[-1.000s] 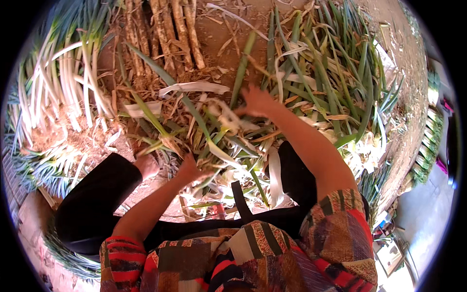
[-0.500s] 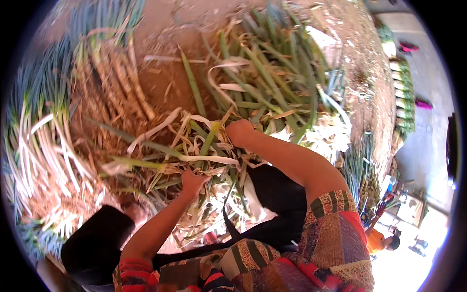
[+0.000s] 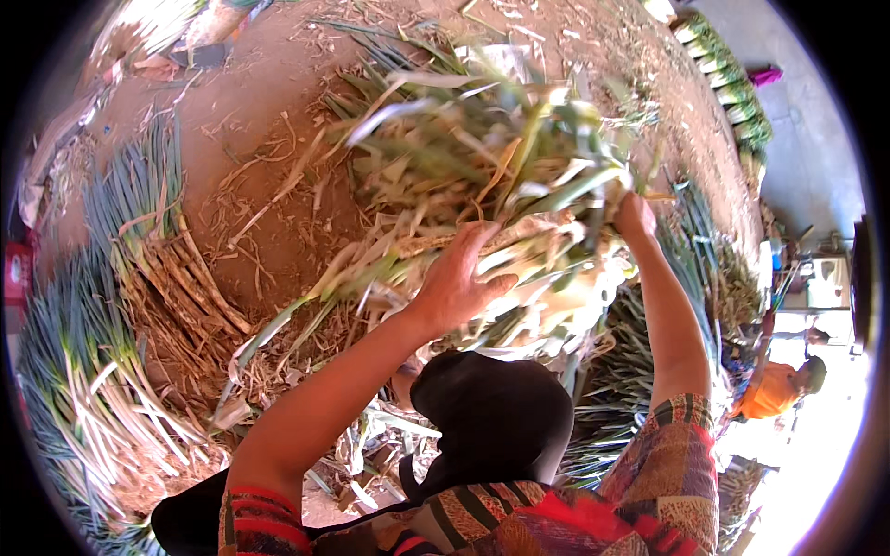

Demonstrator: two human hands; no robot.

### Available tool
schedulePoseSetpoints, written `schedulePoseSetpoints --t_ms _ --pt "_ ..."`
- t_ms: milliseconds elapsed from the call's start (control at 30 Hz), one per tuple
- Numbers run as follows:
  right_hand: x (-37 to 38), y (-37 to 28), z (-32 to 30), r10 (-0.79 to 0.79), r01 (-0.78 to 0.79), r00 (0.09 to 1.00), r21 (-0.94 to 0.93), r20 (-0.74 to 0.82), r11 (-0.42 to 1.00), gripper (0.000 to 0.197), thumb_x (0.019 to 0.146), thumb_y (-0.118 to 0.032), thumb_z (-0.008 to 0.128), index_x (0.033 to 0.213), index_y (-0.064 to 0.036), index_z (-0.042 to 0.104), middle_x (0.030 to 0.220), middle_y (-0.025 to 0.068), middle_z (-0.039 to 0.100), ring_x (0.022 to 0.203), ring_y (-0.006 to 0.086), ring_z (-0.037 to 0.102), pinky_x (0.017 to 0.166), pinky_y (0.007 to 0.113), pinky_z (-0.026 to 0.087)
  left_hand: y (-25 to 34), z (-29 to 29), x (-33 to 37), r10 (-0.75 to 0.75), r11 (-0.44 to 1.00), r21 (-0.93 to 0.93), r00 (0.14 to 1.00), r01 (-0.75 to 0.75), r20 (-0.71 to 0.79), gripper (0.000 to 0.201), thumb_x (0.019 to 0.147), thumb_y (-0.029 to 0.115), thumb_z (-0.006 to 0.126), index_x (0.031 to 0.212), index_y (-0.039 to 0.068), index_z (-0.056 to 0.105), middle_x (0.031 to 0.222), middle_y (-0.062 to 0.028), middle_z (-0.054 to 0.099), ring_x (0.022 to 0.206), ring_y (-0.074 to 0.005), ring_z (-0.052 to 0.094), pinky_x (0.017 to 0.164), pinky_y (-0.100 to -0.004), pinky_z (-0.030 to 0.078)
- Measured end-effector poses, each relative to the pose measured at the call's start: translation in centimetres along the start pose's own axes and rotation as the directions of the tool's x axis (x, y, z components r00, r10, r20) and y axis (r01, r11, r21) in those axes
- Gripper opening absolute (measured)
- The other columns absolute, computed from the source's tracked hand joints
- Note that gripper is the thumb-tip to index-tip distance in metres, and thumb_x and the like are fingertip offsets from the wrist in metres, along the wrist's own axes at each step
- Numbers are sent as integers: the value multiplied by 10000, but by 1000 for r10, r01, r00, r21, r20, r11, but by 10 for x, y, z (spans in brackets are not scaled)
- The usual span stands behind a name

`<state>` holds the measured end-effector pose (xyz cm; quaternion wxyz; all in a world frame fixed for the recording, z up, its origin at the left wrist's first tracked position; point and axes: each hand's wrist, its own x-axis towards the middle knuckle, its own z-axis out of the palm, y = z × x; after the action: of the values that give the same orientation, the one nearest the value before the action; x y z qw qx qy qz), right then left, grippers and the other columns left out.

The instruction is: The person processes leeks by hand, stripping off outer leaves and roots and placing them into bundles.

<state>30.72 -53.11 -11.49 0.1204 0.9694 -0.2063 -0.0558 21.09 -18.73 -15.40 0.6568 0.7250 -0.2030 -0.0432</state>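
Note:
A loose heap of stripped green onion leaves (image 3: 417, 176), green and pale straw-coloured, lies ahead of me, partly smeared by motion. My left hand (image 3: 461, 283) presses against its near side, thumb spread away from the fingers. Some of those fingertips are lost among the leaves. At the heap's right side, my right hand (image 3: 636, 222) is closed on a bunch of leaves. Long strands trail from the heap down to the left. Pale peelings (image 3: 375, 435) lie on the ground by my dark-clothed knee (image 3: 496, 398).
Unpeeled green onions with brown stems (image 3: 181, 278) lie at left, beside cleaned white-stemmed ones (image 3: 107, 389). More green onions (image 3: 607, 398) are stacked to the right. Bundles (image 3: 728, 83) line the far right floor. A person in orange (image 3: 769, 389) is at the right edge.
Both hands have moved away from me and to the right, pushing leaf scraps onto the far heap. My left hand has spread its thumb. The whole view has shifted too.

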Motion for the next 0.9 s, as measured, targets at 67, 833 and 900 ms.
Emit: schedulePoseSetpoints --t_ms 67,833,900 --pt "-12 28 58 67 -68 998 51 15 996 285 761 -283 595 863 -22 645 884 204 638 866 357 617 726 426 495 0 -8 -14 10 982 189 997 -25 80 555 733 180 691 1203 13 447 1233 -150 447 1132 -303 467 935 -364 391" --pt "-6 -2 -4 -225 314 862 130 -454 940 433 760 -224 625 1152 -61 542 1070 138 615 931 294 603 813 372 463 -136 -107 -393 -566 529 222 536 819 -626 158 691 85 627 841 48 596 788 -163 609 738 -336 596 647 -401 464" --pt "-18 -106 -23 -455 606 795 490 -401 626 463 747 -223 646 1170 -72 535 1084 112 617 954 260 604 818 355 460 -128 -117 -405 -512 461 142 393 876 -764 176 692 80 613 861 48 575 794 -169 610 738 -349 591 646 -430 453"
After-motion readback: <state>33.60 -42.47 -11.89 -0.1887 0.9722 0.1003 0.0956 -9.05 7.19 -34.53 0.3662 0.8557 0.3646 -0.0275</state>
